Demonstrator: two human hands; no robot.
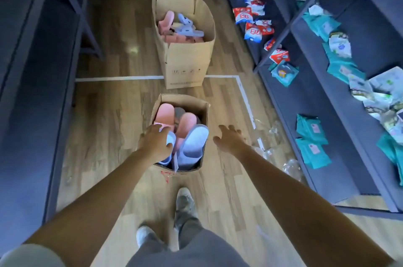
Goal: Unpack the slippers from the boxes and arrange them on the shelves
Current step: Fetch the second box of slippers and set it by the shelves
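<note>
A small open cardboard box (pixel 157 103) stands on the floor right in front of me, packed with pink slippers (pixel 165 115) and pale blue slippers (pixel 194 142). My left hand (pixel 156 143) reaches over its left side with spread fingers, above a blue slipper, holding nothing. My right hand (pixel 229 140) hovers open just right of the box, fingers straight. A taller open box (pixel 185 59) farther along the aisle holds more pink and blue slippers (pixel 184 24).
Dark shelves (pixel 316 100) on the right carry teal packets (pixel 311 129) and red-and-white packets (pixel 253 26). Dark bare shelving (pixel 32 70) lines the left. Clear plastic wrappers (pixel 270 133) lie on the wooden floor by the right shelf. My feet (pixel 185 203) stand behind the near box.
</note>
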